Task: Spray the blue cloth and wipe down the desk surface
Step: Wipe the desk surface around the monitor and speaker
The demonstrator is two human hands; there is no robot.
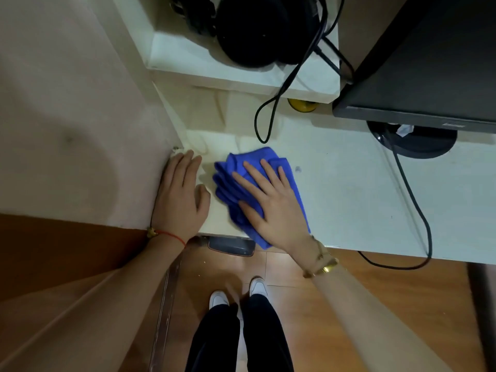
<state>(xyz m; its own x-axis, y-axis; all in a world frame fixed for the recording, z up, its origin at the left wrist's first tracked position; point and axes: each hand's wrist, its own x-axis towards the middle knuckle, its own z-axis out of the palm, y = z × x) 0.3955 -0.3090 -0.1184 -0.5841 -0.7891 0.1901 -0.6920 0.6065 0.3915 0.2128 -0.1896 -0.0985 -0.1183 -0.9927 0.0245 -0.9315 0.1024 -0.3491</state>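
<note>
The blue cloth (236, 167) lies bunched on the white desk surface (346, 189), near its front left corner. My right hand (268, 200) presses flat on top of the cloth with the fingers spread. My left hand (179, 194) rests flat and empty on the desk's left edge, beside the wall, a short gap from the cloth. One end of the cloth hangs over the desk's front edge. No spray bottle is in view.
A black monitor (429, 65) on a round stand (418, 143) fills the back right. Black headphones (263, 30) sit on a raised white shelf (188, 60). A black cable (413, 200) trails across the desk and over its front edge. A yellow object (302, 106) sits under the shelf.
</note>
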